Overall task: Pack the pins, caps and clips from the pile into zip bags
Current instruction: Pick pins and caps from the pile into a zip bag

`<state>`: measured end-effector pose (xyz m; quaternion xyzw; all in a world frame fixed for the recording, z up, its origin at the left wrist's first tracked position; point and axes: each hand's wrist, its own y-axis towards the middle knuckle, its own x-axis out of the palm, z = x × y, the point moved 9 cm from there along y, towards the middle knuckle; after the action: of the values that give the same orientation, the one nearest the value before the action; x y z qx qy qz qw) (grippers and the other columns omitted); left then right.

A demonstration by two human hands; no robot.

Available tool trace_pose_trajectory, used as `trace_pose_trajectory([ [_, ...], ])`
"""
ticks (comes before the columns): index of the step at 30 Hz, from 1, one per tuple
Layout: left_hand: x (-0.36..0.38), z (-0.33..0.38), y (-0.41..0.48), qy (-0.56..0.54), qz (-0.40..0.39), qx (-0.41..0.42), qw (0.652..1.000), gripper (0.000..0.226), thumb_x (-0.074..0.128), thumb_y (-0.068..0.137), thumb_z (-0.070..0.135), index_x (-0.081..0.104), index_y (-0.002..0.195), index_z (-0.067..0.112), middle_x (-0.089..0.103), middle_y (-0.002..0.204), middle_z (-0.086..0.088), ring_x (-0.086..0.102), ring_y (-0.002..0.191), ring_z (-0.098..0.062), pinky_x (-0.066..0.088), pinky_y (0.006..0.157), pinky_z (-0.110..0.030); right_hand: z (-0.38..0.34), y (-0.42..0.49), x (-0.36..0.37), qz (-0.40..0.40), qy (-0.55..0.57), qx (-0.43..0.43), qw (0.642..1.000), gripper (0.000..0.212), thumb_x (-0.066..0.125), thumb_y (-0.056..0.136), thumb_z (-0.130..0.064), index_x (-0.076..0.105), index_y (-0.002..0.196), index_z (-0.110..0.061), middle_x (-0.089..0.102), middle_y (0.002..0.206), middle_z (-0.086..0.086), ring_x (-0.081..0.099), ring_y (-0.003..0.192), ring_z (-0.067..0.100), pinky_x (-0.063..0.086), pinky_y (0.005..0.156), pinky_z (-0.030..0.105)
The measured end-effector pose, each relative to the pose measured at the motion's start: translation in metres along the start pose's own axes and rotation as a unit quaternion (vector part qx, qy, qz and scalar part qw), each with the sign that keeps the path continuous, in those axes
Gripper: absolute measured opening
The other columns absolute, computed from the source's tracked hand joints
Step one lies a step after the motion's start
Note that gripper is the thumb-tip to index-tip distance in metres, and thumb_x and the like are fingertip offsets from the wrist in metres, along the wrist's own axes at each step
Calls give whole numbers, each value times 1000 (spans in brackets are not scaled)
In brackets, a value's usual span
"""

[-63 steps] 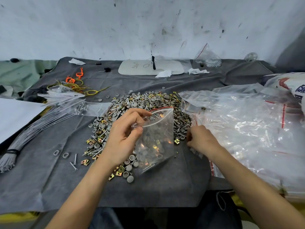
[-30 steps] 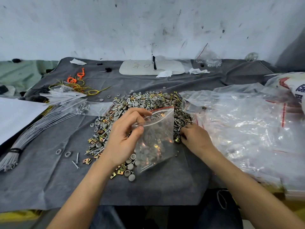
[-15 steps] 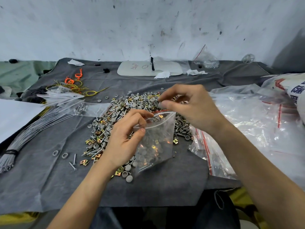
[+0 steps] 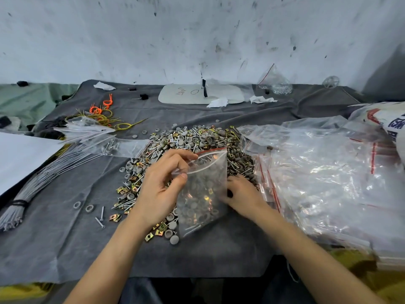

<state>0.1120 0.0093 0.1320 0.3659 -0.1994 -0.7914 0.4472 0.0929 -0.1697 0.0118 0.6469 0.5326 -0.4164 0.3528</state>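
A pile of grey caps, brass clips and metal pins lies on the grey cloth in the middle. My left hand pinches the open, red-striped mouth of a clear zip bag between thumb and fingers and holds it upright over the pile's near edge. Caps, clips and pins fill the bag's lower part. My right hand is down at the pile's right edge, just behind the bag, with its fingers curled toward the pieces. The bag hides its fingertips.
A heap of empty zip bags covers the right side, with a printed sack behind it. At the left lie a bundle of grey rods, more bags, a white sheet and coiled wires. A white board sits at the back.
My right hand came up from the pile to the bag's mouth half a second ago and has now gone back down to the pile's right edge. My left hand keeps holding the bag.
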Motion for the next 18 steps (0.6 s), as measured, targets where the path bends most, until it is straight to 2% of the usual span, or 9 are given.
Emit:
trace_pose_trajectory([
  [2, 0, 0, 0, 0, 0, -2, 1000, 21, 45, 82, 22, 51, 72, 5, 65, 112, -4, 60, 108, -18, 48, 86, -39, 1, 0, 3, 13, -46, -20, 999, 25, 57, 93, -35, 67, 111, -22, 62, 108, 2, 47, 107, 23, 36, 94, 34],
  [5, 1, 1, 1, -1, -2, -11, 1000, 21, 45, 82, 23, 50, 71, 5, 66, 112, -5, 60, 108, -17, 47, 86, -36, -6, 2, 0, 16, -80, -58, 995, 21, 58, 92, -31, 67, 105, -17, 62, 100, 4, 44, 103, 23, 32, 85, 33],
  [8, 3, 5, 1, -10, -4, -7, 1000, 15, 44, 83, 24, 49, 72, 14, 65, 112, -5, 60, 109, -16, 46, 88, -29, -10, -2, -2, 33, -106, -82, 990, 19, 55, 92, -27, 65, 99, -12, 65, 96, 6, 46, 99, 23, 36, 85, 33],
  [10, 3, 6, 1, -7, -3, -6, 1000, 16, 43, 82, 24, 49, 72, 14, 65, 112, -5, 60, 109, -17, 46, 89, -29, -8, -3, -15, 71, -85, -64, 992, 16, 56, 92, -23, 66, 99, -13, 68, 96, 5, 49, 97, 21, 40, 81, 32],
  [12, 3, 6, 1, -6, -3, -8, 1000, 17, 43, 83, 24, 50, 73, 12, 65, 112, -5, 60, 109, -18, 46, 89, -31, -1, -3, -46, 144, 40, -5, 989, 12, 62, 90, -17, 69, 99, -17, 71, 95, 2, 58, 91, 16, 46, 79, 29],
  [14, 3, 6, 1, -3, -6, -5, 1000, 17, 43, 83, 24, 50, 73, 13, 65, 112, -3, 60, 108, -15, 46, 89, -29, 2, -6, -87, 222, 236, 35, 945, 13, 67, 87, -10, 69, 93, -22, 70, 88, -6, 63, 81, 7, 53, 81, 25],
  [16, 4, 7, 1, 1, -8, 0, 1000, 17, 44, 84, 24, 51, 73, 12, 65, 112, -1, 60, 108, -13, 46, 89, -27, -17, -12, -130, 265, 358, -18, 895, 17, 72, 82, -12, 66, 84, -28, 68, 79, -13, 64, 75, 0, 55, 75, 20],
  [18, 5, 8, 2, 3, -11, 2, 1000, 18, 44, 84, 23, 51, 73, 11, 65, 112, -1, 61, 109, -12, 45, 88, -25, -51, -20, -160, 253, 370, -111, 887, 19, 76, 77, -13, 67, 78, -29, 70, 75, -11, 64, 70, -1, 50, 67, 15],
])
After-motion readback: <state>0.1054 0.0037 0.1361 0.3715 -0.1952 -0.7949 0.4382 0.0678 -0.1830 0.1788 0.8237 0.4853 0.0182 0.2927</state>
